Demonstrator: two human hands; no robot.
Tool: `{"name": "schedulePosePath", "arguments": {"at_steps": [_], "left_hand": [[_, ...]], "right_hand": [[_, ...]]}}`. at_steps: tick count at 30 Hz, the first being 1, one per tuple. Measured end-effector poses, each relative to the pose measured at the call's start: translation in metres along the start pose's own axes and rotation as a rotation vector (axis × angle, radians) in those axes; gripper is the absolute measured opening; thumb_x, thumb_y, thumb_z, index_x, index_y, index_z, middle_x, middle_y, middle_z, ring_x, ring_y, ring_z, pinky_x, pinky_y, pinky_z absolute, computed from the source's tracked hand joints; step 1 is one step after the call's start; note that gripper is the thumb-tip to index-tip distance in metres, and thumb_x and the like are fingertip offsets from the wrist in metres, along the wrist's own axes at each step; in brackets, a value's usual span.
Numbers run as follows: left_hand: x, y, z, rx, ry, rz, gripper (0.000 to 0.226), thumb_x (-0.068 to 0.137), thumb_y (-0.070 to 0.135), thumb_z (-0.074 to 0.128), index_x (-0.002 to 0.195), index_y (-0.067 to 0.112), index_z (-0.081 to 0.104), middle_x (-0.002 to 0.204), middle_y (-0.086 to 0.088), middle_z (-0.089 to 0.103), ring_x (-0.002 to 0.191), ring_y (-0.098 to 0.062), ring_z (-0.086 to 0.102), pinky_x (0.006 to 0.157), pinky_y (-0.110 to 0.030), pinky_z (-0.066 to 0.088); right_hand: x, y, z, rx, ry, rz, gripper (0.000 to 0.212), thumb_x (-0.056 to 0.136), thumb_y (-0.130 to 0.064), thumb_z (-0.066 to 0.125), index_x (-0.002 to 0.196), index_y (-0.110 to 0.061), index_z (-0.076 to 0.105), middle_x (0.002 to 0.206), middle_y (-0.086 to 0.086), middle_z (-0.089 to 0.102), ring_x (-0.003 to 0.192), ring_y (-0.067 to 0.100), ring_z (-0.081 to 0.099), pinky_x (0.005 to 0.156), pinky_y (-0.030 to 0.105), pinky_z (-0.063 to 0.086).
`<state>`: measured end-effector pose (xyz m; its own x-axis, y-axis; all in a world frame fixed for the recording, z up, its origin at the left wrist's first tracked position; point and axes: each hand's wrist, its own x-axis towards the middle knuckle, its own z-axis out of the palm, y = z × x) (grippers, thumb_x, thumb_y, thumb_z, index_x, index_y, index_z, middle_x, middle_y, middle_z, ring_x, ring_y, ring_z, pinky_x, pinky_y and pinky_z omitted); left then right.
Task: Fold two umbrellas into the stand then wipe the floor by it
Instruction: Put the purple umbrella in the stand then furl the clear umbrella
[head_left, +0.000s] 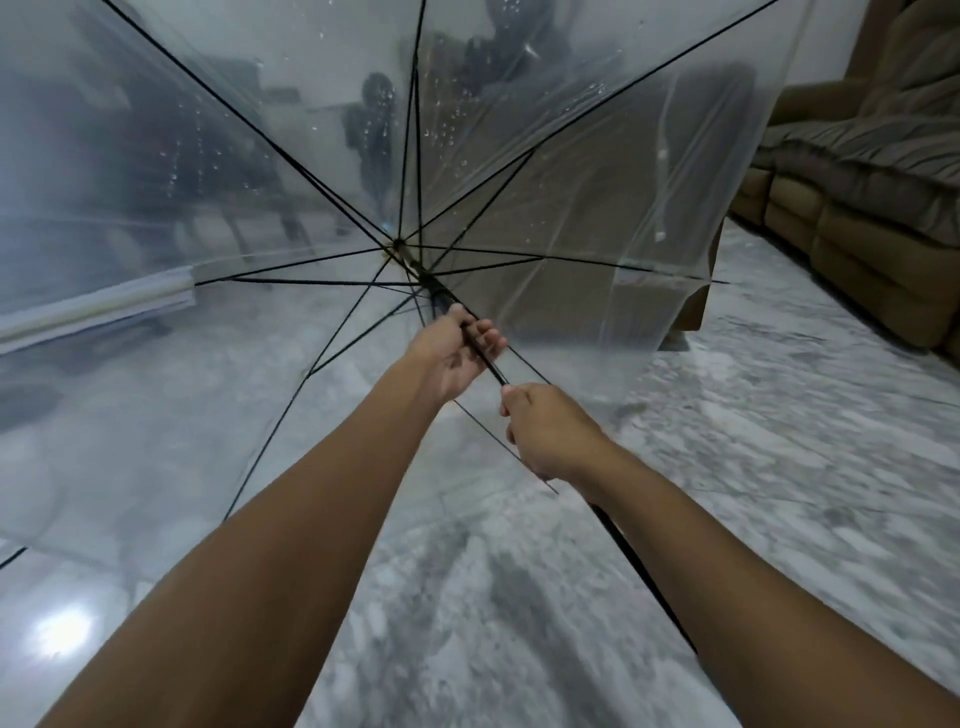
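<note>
A clear plastic umbrella (249, 171) with black ribs is spread open in front of me, its canopy filling the upper left and centre. Water drops cling to the plastic. My left hand (454, 353) grips the black shaft just below the runner, fingers curled round it. My right hand (550, 431) grips the same shaft lower down, nearer to me. The rest of the shaft (644, 577) runs down past my right forearm. The umbrella's handle is out of sight. No stand or second umbrella can be made out.
A brown padded sofa (872, 208) lines the right wall. The floor (519, 623) is grey marbled tile with a bright light reflection at lower left. Dark furniture shapes show blurred through the canopy at the back.
</note>
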<state>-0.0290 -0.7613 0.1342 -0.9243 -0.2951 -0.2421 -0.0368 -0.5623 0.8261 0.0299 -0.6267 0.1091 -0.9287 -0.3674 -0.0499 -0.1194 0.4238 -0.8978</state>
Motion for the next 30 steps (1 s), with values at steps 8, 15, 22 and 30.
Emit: {"name": "schedulePosePath", "arguments": {"at_steps": [8,15,22,30], "left_hand": [[0.004,-0.011,0.024,-0.071,-0.051,-0.059,0.037,0.106,0.022,0.03,0.07,0.016,0.034,0.041,0.003,0.025,0.028,-0.009,0.017,0.034,-0.016,0.014],[0.022,0.026,-0.017,-0.238,-0.002,0.054,0.041,0.106,0.016,0.03,0.064,0.016,0.03,0.033,0.004,0.022,0.023,-0.007,0.017,0.026,-0.017,0.017],[0.02,0.023,-0.024,-0.293,-0.024,0.072,0.042,0.108,0.028,0.028,0.067,0.016,0.031,0.037,0.002,0.025,0.03,-0.01,0.025,0.033,-0.015,0.027],[-0.01,-0.021,0.027,-0.132,-0.176,-0.08,0.044,0.107,0.033,0.026,0.066,0.018,0.031,0.037,0.003,0.023,0.028,-0.01,0.021,0.039,-0.017,0.021]], "right_hand": [[0.022,-0.009,-0.016,-0.033,0.021,-0.016,0.034,0.104,-0.028,0.042,0.077,-0.008,0.05,0.069,0.007,0.046,0.053,0.018,0.039,0.051,0.028,0.03],[-0.021,-0.011,-0.037,0.053,-0.352,0.134,0.037,0.106,-0.042,0.037,0.099,-0.015,0.06,0.074,0.0,0.049,0.045,0.008,0.042,0.041,0.019,0.038],[-0.021,-0.01,-0.027,-0.014,-0.156,0.023,0.034,0.106,-0.032,0.036,0.08,-0.015,0.05,0.057,-0.003,0.04,0.041,0.011,0.032,0.04,0.021,0.023],[0.005,-0.02,-0.035,0.12,-0.075,0.04,0.026,0.106,-0.022,0.037,0.083,-0.012,0.046,0.057,0.001,0.036,0.031,0.007,0.03,0.035,0.016,0.02]]}}
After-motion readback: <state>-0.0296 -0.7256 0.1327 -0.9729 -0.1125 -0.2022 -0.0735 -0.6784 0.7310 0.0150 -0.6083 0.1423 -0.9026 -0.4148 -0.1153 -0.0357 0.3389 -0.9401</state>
